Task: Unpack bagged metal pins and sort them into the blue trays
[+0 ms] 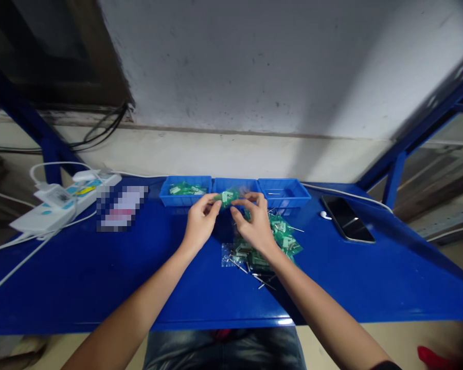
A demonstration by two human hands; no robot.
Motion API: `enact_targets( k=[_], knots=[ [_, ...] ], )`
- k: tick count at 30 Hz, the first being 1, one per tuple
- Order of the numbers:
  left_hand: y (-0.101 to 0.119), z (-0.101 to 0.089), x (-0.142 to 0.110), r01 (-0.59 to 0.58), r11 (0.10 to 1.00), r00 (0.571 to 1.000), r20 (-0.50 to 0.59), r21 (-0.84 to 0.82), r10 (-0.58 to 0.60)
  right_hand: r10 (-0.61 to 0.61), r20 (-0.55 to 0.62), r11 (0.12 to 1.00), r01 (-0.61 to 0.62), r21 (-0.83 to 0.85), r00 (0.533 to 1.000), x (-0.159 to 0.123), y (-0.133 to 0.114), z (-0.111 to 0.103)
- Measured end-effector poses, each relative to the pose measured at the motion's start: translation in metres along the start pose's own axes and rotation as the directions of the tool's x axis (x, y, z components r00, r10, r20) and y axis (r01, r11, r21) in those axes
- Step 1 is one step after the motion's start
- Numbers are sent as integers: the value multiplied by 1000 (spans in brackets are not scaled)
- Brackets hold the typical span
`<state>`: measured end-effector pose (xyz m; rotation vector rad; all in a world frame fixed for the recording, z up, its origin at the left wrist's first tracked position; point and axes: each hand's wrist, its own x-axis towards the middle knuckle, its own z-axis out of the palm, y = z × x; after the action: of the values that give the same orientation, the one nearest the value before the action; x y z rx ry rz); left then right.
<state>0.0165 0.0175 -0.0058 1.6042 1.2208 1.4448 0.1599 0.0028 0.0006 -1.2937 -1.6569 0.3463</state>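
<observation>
Blue worktop (81, 277) | your left hand (201, 220) pinches a green packet (227, 197) before the middle bin (235, 184) | your right hand (255, 222), fingers slightly parted, meets its other side | pile (283, 234) below

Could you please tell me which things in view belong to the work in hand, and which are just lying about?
Seemingly part of the work:
- green packet at the left hand's fingertips, right hand close by
- pile of green packets
- thin metal rods
- three blue bins

Seemingly just lying about:
- phone
- white earbud
- power strip
</observation>
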Motion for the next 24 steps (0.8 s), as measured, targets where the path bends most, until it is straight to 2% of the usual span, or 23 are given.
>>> enact_targets(
  k=[1, 3, 5, 7, 9, 11, 12, 14, 15, 17, 18, 20, 21, 22, 24],
  knots=[
    [1, 0, -1, -111, 990, 994, -3, 85, 112, 74, 53, 993, -79, 84, 996, 2, 0, -1],
    [5, -1, -4, -308, 928, 951, 74, 212, 299, 192, 164, 942, -229, 246, 967, 6, 2, -3],
    [8, 0, -6, -403, 884, 913, 167, 236, 372, 224, 185, 906, -275, 323, 957, 8, 5, -4],
    [10, 1, -7, -331, 926, 935, 192, 180, 297, 147, 124, 941, -178, 289, 981, 9, 7, -6],
    [11, 1, -5, -116, 991, 984, 146, 64, 105, -11, 106, 985, -7, 172, 994, 7, 8, -6],
    [10, 0, -3, 100, 994, 989, 117, -53, -93, -165, 147, 986, 158, 59, 975, 5, 8, -6],
    [9, -1, -1, 167, 982, 980, 120, -90, -156, -223, 171, 975, 222, 27, 960, 3, 8, -5],
    [6, -6, 3, 215, 970, 972, 125, -112, -200, -298, 192, 953, 301, 12, 935, 1, 6, -4],
    [5, -9, 6, 194, 976, 978, 96, -103, -185, -316, 188, 948, 319, 13, 930, 1, 6, -3],
    [1, -21, 16, 92, 996, 994, -54, -16, -92, -316, 152, 948, 319, 3, 936, 2, 5, -5],
    [0, -28, 22, 17, 997, 986, -164, 79, -3, -299, 122, 953, 303, -14, 947, 4, 6, -7],
    [-4, -46, 38, -75, 935, 919, -341, 346, 199, -246, 52, 966, 249, -69, 968, 9, 11, -13],
    [-7, -55, 45, -83, 879, 882, -376, 470, 285, -218, 26, 970, 219, -102, 976, 12, 15, -17],
    [-10, -63, 51, -80, 816, 862, -371, 573, 345, -190, 16, 972, 191, -134, 982, 16, 20, -21],
    [-17, -72, 58, -77, 696, 882, -277, 714, 381, -133, 55, 971, 142, -193, 990, 23, 31, -30]
  ],
)
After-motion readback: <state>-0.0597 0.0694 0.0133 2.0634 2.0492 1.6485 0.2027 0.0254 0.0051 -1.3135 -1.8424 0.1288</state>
